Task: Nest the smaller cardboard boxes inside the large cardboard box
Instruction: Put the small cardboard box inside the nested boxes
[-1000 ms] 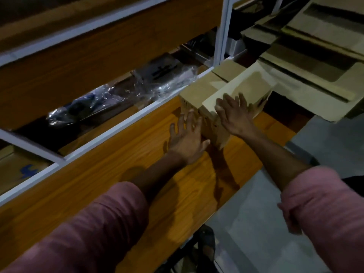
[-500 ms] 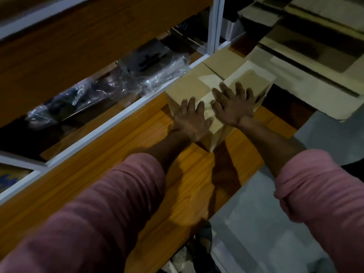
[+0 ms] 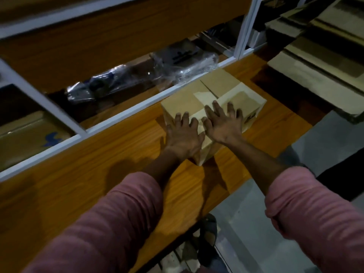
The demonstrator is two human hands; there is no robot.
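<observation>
Wooden worktop (image 3: 98, 174) runs under both forearms; white-framed shelf rack (image 3: 118, 113) along its far edge, beyond the hands. One plastic-wrapped dark bundle (image 3: 141, 79) on the lower shelf, beyond and left of the left hand. Flattened cardboard sheets (image 3: 319, 56) stacked beyond and right of the right hand, count unclear. Grey floor (image 3: 256, 223) below the right forearm, one sandalled foot (image 3: 209, 227) by the worktop edge.

One cardboard box (image 3: 189, 99) in view, sitting on the worktop directly under both hands, top flaps folded down, lighter tape strip across the top. Smaller boxes not visible; cannot tell what is inside.

Two hands, both on the box top, side by side and almost touching. Left hand (image 3: 184, 134): flat, fingers spread and straight, palm over the near edge of the box, pressing the lid, gripping nothing. Right hand (image 3: 222, 123): flat, fingers spread wide and straight, resting on the tape strip, just right of the left hand, gripping nothing.

Two pink sleeves (image 3: 110, 223), pushed up to the forearms.
</observation>
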